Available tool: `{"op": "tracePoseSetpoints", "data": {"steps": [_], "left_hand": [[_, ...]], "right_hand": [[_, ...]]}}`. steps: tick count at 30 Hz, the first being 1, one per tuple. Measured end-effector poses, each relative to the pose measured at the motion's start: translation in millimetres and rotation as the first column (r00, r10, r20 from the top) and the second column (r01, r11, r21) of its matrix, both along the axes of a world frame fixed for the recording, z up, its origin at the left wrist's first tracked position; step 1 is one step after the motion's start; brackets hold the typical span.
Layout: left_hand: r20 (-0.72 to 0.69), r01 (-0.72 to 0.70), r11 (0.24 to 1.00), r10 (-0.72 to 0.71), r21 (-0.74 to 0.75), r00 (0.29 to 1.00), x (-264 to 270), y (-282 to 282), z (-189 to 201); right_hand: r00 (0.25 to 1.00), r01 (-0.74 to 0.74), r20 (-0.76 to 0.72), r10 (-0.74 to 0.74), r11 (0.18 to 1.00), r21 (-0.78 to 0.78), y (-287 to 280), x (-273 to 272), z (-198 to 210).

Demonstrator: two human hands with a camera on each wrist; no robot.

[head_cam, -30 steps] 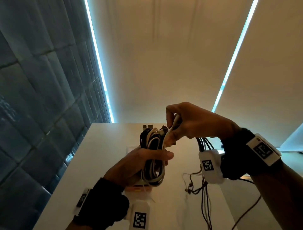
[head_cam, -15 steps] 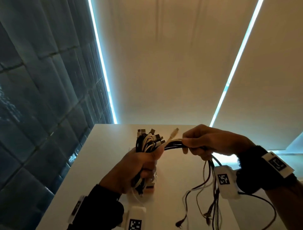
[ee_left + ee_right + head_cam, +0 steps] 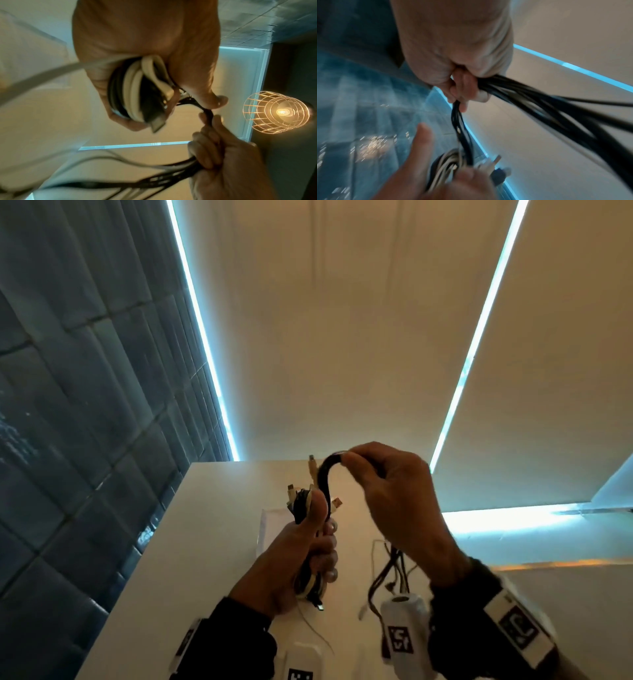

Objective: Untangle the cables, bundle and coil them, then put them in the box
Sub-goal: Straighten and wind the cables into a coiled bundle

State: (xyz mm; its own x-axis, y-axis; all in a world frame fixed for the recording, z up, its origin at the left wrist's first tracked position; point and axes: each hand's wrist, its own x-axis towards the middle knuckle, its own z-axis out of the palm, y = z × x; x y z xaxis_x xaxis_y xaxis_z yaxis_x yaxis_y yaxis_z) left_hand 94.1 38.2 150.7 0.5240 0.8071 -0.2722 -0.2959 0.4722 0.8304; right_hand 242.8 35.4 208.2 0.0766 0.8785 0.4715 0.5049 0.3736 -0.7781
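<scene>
My left hand point(image 3: 305, 546) grips a coiled bundle of black and white cables point(image 3: 137, 88) upright over the white table point(image 3: 212, 542), thumb pressed along its top. Plug ends point(image 3: 337, 502) stick out above the fist. My right hand point(image 3: 387, 494) is raised just right of the bundle and pinches a thick strand of black cables point(image 3: 325, 474) that arcs up out of the coil. The loose tails point(image 3: 387, 570) hang below the right palm toward the table. In the right wrist view the fingers curl round the black strands point(image 3: 505, 92). A clear box point(image 3: 270, 529) lies on the table behind the left hand.
A dark tiled wall point(image 3: 85, 405) runs along the table's left edge. Cream blinds with bright light strips point(image 3: 472, 344) stand behind the table. A lit wire-cage lamp point(image 3: 278, 112) shows in the left wrist view.
My right hand has lifted the black strand from level with the coil to above it, bending it into an arc. The left hand has turned so its thumb lies on top of the bundle.
</scene>
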Motion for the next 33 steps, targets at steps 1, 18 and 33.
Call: {"op": "tracePoseSetpoints", "data": {"steps": [1,18,33], "left_hand": [[0.033,-0.019,1.000,0.020,-0.011,0.999,1,1,-4],[0.219,-0.539,0.830,0.558,-0.143,0.801,-19,39,31],[0.344,-0.545,0.838,0.501,0.036,0.794,-6,34,43]], "right_hand": [[0.998,-0.032,0.057,0.028,0.998,0.058,-5,-11,-2],[0.936,-0.338,0.043,0.350,0.926,-0.170,-39,-33,-58],[0.796,-0.606,-0.291,0.531,0.695,-0.387,-14,-15,-52]]}}
